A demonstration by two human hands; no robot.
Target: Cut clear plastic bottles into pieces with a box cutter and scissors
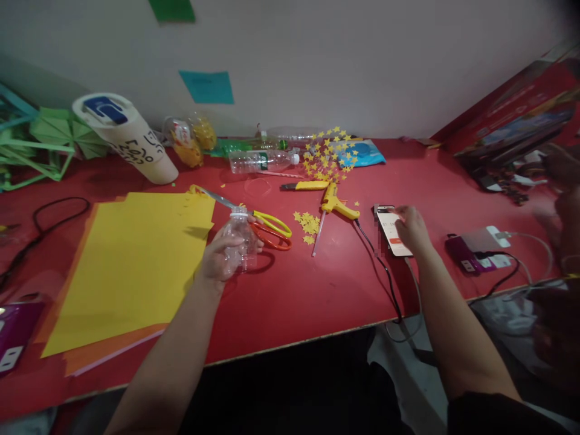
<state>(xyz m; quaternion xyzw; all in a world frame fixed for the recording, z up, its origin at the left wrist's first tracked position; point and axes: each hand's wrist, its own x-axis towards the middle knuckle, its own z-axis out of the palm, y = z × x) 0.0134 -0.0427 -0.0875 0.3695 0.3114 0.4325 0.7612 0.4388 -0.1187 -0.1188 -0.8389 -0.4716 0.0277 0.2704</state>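
Observation:
My left hand point(215, 257) is closed around a clear plastic bottle point(240, 244), upright with its neck on top. Behind the bottle, a pair of scissors point(274, 232) with yellow and orange handles appears raised off the table, against the same hand's fingers. Its blades point left over the yellow paper point(136, 260). At the right, my right hand point(412, 228) is over a smartphone point(393, 232) with a lit screen. One finger reaches to the upper part of the screen, the others are curled, and nothing is held.
A yellow glue gun point(338, 205) and a cutter knife point(306, 186) lie mid-table near yellow paper stars point(308, 225). Plastic bottles point(260, 160) and a white tumbler point(131, 142) stand or lie behind. Cables and a power strip point(475, 254) are at right, where another person's arm shows.

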